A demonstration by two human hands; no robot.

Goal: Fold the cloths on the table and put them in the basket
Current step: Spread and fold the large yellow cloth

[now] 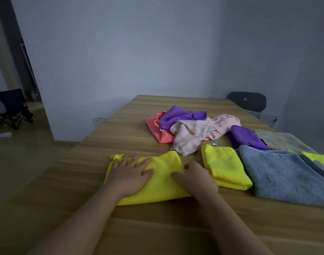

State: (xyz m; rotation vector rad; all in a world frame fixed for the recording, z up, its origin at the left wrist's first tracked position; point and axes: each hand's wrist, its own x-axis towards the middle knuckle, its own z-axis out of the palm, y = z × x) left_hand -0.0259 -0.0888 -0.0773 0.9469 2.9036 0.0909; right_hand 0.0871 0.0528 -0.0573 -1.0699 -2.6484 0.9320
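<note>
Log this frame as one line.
phase: folding | left hand: flat on folded yellow microfibre cloth | right hand: on its right edge, grip unclear | basket: not in view

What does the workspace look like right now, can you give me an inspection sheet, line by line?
Surface: wooden table, dimly lit.
Job's things: yellow cloth under both hands; folded yellow cloth; grey-blue towel; purple cloth; beige cloth; unfolded heap of pink, coral and purple cloths; basket not seen.
Clutter: small blue tag.
Hands: left hand flat on the yellow cloth; right hand at its right edge, fingers curled, grip hidden.
Cables: nothing seen.
Surroundings: grey wall; wall socket; office chair; folding chair.
</note>
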